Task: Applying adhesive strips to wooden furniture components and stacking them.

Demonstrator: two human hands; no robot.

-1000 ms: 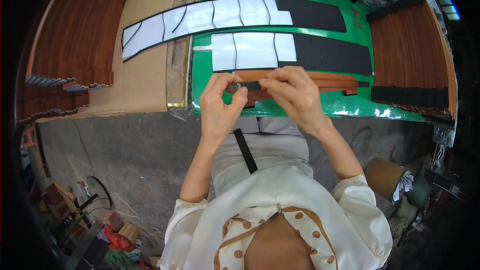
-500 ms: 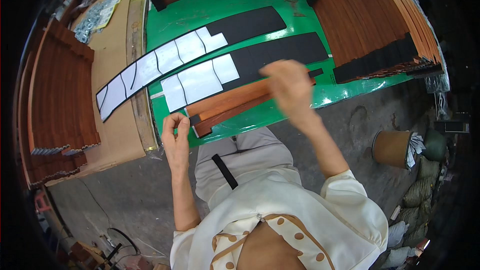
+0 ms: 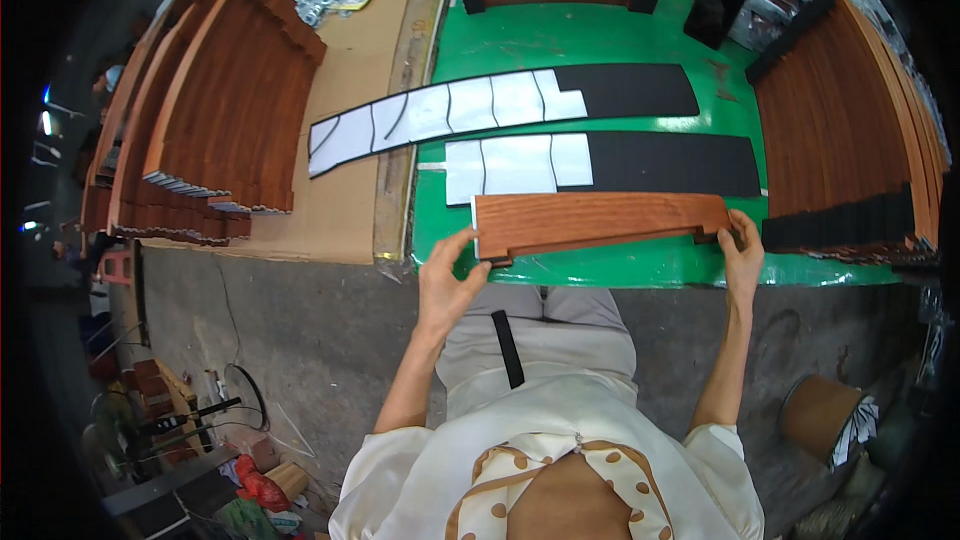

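- Since half a second ago, the right hand (image 3: 742,252) has gone from a blur above the brown board (image 3: 600,220) to its right end; the left hand (image 3: 448,285) is at the left end, as before.
- One broad wood-grained face of the board now shows, where a dark strip showed between two brown faces.
- Left thumb and fingers are closed on the board's left end, near its pale edge.
- Right thumb and fingers pinch the opposite end, beside a small step.
- Between the hands, the board spans the near part of the green tabletop (image 3: 560,38); whether it is lifted clear of that surface, I cannot tell.
- Just beyond it lies a black panel (image 3: 675,165) partly covered by white sheets (image 3: 520,165).
- Farther off, a longer black panel (image 3: 630,90), also white-covered at left, reaches over the cardboard (image 3: 340,225).
- Brown boards stand stacked at left (image 3: 235,90) and right (image 3: 840,130).
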